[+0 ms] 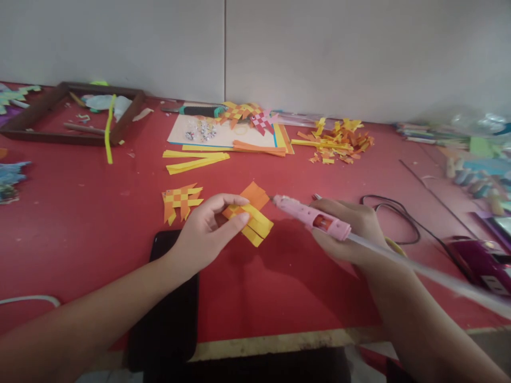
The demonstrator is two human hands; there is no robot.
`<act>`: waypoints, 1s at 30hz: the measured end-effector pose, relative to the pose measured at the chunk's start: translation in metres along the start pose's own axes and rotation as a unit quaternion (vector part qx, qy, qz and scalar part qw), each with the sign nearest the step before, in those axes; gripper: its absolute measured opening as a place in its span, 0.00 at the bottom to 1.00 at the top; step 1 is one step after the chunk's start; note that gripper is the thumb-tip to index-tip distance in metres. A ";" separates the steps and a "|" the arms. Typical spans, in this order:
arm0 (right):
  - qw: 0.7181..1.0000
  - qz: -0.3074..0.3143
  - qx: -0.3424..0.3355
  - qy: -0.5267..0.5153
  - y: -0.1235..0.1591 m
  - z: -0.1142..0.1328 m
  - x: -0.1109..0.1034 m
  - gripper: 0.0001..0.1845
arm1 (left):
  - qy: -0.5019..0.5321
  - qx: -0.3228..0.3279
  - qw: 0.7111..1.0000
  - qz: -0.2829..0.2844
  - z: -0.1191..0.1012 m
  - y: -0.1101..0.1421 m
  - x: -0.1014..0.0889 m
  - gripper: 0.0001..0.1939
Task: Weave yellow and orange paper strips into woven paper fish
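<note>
Both forearms reach in from below; the left hand (pixel 213 229) pinches thumb to fingers, the right hand (pixel 347 229) curls in a grip.

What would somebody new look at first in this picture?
Probably the bright pink glue gun in the right hand, pointing at the yellow and orange woven paper in the left hand. Next, the big red table under everything, with a checkered paper fish lying just beyond the black phone.
</note>
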State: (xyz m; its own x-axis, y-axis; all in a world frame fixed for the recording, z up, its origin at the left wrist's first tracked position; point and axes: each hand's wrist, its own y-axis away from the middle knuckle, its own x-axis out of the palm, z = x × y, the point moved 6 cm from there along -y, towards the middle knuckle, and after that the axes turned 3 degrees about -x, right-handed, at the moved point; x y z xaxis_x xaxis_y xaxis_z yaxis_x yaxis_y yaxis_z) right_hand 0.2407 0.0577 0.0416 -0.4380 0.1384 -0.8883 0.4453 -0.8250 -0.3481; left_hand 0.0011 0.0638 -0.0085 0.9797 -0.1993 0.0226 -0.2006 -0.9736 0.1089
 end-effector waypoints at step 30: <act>0.975 -0.037 0.030 -0.217 -0.007 0.050 0.026 0.16 | -0.021 -0.017 0.994 0.107 -0.002 0.010 0.018 0.23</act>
State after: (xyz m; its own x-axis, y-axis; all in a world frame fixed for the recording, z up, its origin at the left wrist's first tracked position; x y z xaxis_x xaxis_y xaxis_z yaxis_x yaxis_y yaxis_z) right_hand 0.1871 0.0400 0.0355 -0.7620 -0.0353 -0.6466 0.3597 -0.8534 -0.3773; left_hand 0.0172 0.0509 -0.0046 0.9137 -0.4064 0.0080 -0.4035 -0.9043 0.1396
